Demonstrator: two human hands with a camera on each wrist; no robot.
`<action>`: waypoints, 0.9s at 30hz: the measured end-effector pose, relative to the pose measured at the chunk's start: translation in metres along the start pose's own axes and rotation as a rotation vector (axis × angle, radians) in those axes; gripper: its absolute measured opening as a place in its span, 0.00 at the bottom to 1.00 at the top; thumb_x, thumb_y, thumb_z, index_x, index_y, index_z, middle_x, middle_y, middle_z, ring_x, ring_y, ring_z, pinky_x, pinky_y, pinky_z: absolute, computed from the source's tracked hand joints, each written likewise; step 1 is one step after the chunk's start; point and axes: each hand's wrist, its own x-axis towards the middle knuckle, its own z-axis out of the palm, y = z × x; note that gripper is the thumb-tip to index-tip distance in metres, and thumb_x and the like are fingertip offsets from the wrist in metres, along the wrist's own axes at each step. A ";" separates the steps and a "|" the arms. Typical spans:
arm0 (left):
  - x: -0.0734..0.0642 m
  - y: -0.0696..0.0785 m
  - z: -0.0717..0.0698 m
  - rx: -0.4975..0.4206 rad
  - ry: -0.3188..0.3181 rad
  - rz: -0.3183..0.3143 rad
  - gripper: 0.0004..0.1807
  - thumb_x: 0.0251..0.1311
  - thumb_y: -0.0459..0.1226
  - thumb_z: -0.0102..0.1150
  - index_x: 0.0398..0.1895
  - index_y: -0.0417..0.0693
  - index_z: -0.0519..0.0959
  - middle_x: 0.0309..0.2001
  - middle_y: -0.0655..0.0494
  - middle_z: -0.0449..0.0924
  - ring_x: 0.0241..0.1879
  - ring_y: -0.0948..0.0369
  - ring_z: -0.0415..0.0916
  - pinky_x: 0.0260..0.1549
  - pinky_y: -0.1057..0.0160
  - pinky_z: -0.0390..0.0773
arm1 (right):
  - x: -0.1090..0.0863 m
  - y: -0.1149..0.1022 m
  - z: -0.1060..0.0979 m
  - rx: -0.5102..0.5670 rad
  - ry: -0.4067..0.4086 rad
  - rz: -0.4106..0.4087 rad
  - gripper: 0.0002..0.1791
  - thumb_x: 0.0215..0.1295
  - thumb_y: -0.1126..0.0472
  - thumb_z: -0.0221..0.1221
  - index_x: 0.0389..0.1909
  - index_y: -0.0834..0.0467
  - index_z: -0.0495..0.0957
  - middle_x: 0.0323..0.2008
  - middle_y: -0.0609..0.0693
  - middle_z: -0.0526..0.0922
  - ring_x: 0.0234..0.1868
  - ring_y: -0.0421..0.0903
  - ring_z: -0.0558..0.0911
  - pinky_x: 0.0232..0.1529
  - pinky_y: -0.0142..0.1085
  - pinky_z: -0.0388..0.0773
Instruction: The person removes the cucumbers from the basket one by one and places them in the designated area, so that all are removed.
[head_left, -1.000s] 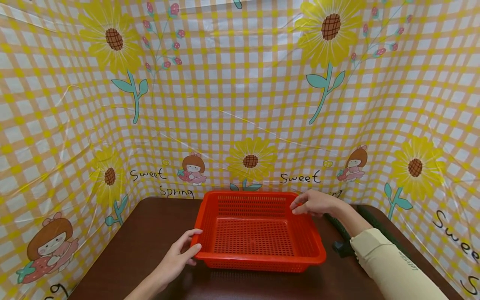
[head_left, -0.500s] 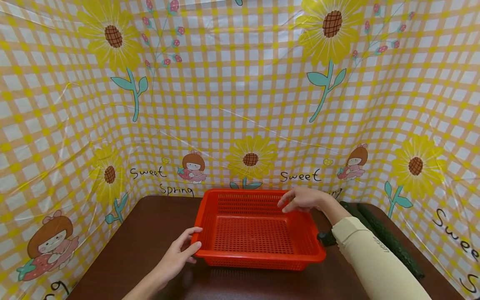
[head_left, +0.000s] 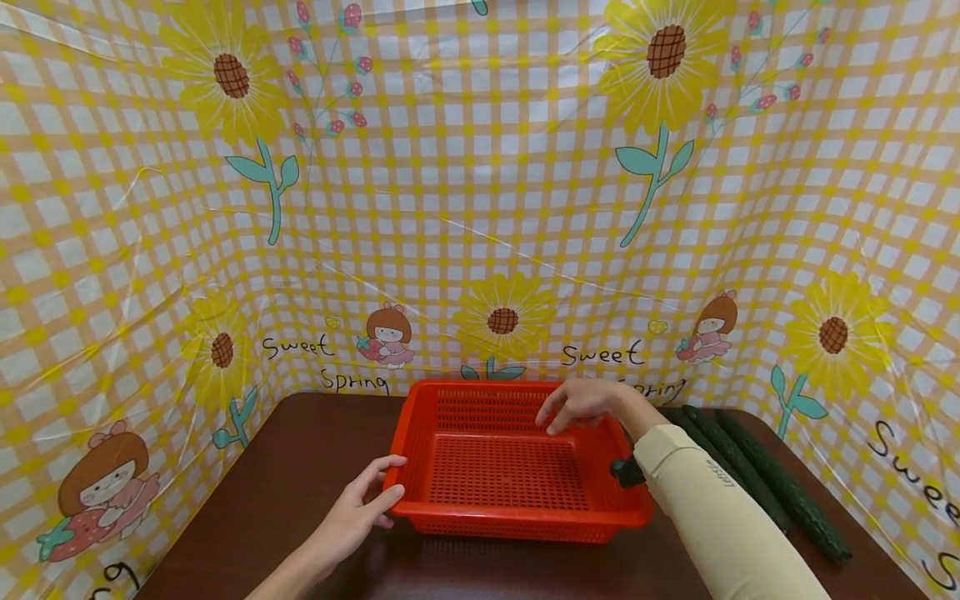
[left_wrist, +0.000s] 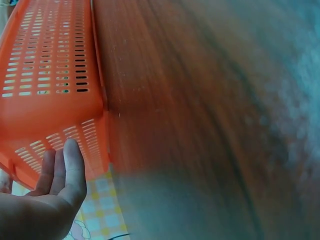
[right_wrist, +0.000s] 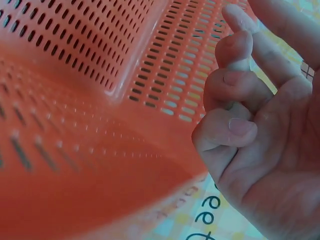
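A red plastic basket (head_left: 517, 517) with slotted walls and floor stands upright on the table, and no object shows inside it. At its left front corner, my left hand (head_left: 358, 510) holds the rim; the left wrist view shows the fingers (left_wrist: 74, 162) beside the slotted outer wall. Above the basket's right back part hovers my right hand (head_left: 581, 406), fingers loosely bent and nothing in them. The right wrist view confirms the bent fingers (right_wrist: 225, 90) with the basket wall behind. Right of the basket lie two long dark green cucumbers (head_left: 806, 504), partly behind the right sleeve.
The dark brown table (head_left: 285, 467) carries everything. A yellow checked cloth (head_left: 480, 208) with sunflowers encloses the back and both sides. A black device (head_left: 626, 472) sits on the right wrist, below the tan sleeve (head_left: 712, 492).
My right hand and forearm have moved left, farther over the basket, uncovering more of the cucumbers. The left hand and the basket have stayed in place.
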 end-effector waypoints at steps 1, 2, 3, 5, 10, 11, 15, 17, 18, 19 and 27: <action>0.000 0.000 0.000 0.000 -0.001 -0.001 0.25 0.72 0.42 0.57 0.69 0.51 0.68 0.57 0.38 0.73 0.44 0.56 0.77 0.38 0.57 0.83 | 0.002 0.000 0.001 -0.005 -0.004 -0.001 0.17 0.64 0.58 0.67 0.54 0.55 0.84 0.14 0.42 0.65 0.13 0.38 0.54 0.18 0.32 0.55; 0.000 0.000 0.000 -0.002 -0.002 0.001 0.25 0.72 0.42 0.58 0.69 0.50 0.68 0.57 0.38 0.73 0.44 0.56 0.77 0.38 0.57 0.83 | 0.003 -0.001 0.002 -0.012 -0.011 -0.007 0.17 0.64 0.57 0.67 0.54 0.54 0.84 0.14 0.42 0.65 0.13 0.38 0.54 0.18 0.32 0.55; 0.000 0.000 0.000 -0.002 -0.002 0.000 0.25 0.71 0.43 0.58 0.69 0.50 0.68 0.57 0.37 0.72 0.44 0.56 0.77 0.37 0.57 0.83 | 0.005 -0.001 0.003 -0.015 -0.020 -0.014 0.17 0.64 0.57 0.67 0.54 0.54 0.84 0.15 0.43 0.66 0.13 0.38 0.54 0.18 0.31 0.55; 0.000 0.000 0.000 -0.005 -0.001 -0.001 0.26 0.71 0.44 0.58 0.69 0.50 0.68 0.58 0.37 0.72 0.44 0.56 0.77 0.37 0.57 0.83 | 0.007 -0.003 0.006 0.004 -0.038 -0.025 0.17 0.65 0.59 0.67 0.54 0.55 0.84 0.15 0.44 0.67 0.13 0.38 0.54 0.18 0.31 0.55; 0.000 0.000 0.000 -0.007 -0.002 -0.002 0.25 0.72 0.43 0.58 0.69 0.50 0.67 0.58 0.37 0.72 0.44 0.56 0.77 0.38 0.57 0.83 | 0.012 -0.010 0.015 0.073 -0.103 -0.027 0.17 0.66 0.63 0.65 0.56 0.58 0.83 0.15 0.45 0.67 0.13 0.39 0.55 0.19 0.32 0.54; 0.000 0.000 0.000 -0.006 -0.003 -0.002 0.25 0.72 0.42 0.57 0.69 0.50 0.67 0.58 0.37 0.72 0.44 0.56 0.77 0.38 0.57 0.83 | 0.014 -0.009 0.017 0.071 -0.109 -0.024 0.17 0.66 0.63 0.65 0.56 0.58 0.83 0.15 0.45 0.69 0.14 0.39 0.56 0.20 0.32 0.54; 0.001 -0.002 0.000 -0.004 -0.005 -0.001 0.25 0.72 0.42 0.57 0.69 0.50 0.67 0.57 0.38 0.72 0.45 0.55 0.77 0.38 0.57 0.83 | 0.024 -0.006 0.023 0.048 -0.140 0.008 0.16 0.66 0.60 0.65 0.55 0.53 0.84 0.24 0.44 0.79 0.16 0.40 0.59 0.21 0.33 0.59; 0.001 -0.002 -0.001 -0.003 -0.007 0.000 0.25 0.72 0.42 0.57 0.69 0.50 0.67 0.58 0.39 0.72 0.45 0.55 0.77 0.38 0.57 0.83 | 0.026 -0.006 0.026 0.033 -0.154 0.022 0.15 0.66 0.59 0.66 0.53 0.50 0.86 0.28 0.43 0.80 0.18 0.41 0.60 0.23 0.33 0.61; 0.001 -0.003 -0.001 -0.004 -0.008 -0.001 0.25 0.72 0.42 0.57 0.69 0.50 0.67 0.58 0.39 0.73 0.45 0.55 0.77 0.38 0.57 0.83 | 0.027 -0.006 0.027 0.032 -0.168 0.030 0.14 0.66 0.58 0.66 0.52 0.49 0.86 0.29 0.43 0.80 0.19 0.41 0.60 0.24 0.34 0.62; 0.001 -0.003 -0.001 -0.005 -0.009 -0.001 0.25 0.72 0.42 0.57 0.69 0.51 0.67 0.58 0.39 0.73 0.45 0.55 0.77 0.38 0.57 0.83 | 0.028 -0.005 0.029 0.025 -0.182 0.035 0.14 0.66 0.58 0.66 0.52 0.49 0.86 0.31 0.42 0.81 0.20 0.41 0.61 0.24 0.34 0.62; 0.003 -0.004 -0.001 -0.015 -0.011 0.001 0.27 0.71 0.44 0.58 0.70 0.50 0.67 0.58 0.38 0.72 0.45 0.55 0.77 0.38 0.56 0.83 | 0.035 0.000 0.038 0.022 -0.326 0.099 0.15 0.64 0.61 0.67 0.51 0.51 0.86 0.34 0.43 0.82 0.28 0.42 0.70 0.31 0.36 0.74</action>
